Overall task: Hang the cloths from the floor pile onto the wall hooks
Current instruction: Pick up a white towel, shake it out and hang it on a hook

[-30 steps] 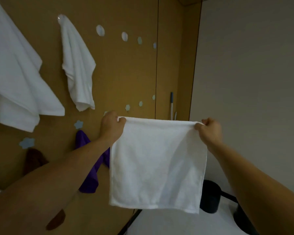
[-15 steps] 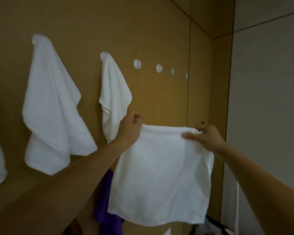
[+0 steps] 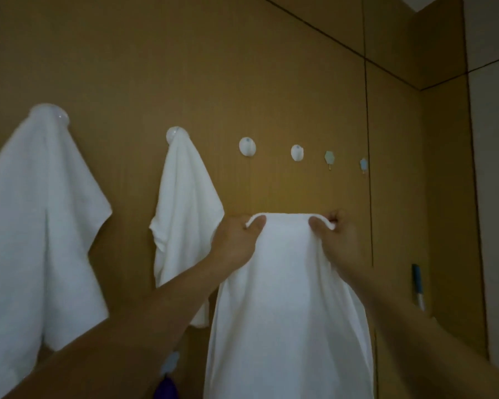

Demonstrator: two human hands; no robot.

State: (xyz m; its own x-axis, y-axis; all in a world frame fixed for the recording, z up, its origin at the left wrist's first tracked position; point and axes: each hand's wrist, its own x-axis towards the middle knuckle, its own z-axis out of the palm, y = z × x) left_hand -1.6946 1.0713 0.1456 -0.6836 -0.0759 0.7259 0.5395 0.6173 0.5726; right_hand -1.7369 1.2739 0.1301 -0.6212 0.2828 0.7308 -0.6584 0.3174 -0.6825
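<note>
A white terry cloth [image 3: 288, 298] is held up. It is gripped by the left hand [image 3: 236, 240] and right hand [image 3: 342, 240] — fingers [image 3: 257, 224] curled round its top edge.

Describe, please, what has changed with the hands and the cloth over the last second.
The left hand and right hand have moved closer together along the top edge of the white cloth, which now hangs gathered and narrower instead of spread flat, and have raised it nearer the bare hook. Both keep pinching the edge. The large hung cloth and small hung cloth stay on their hooks.
</note>
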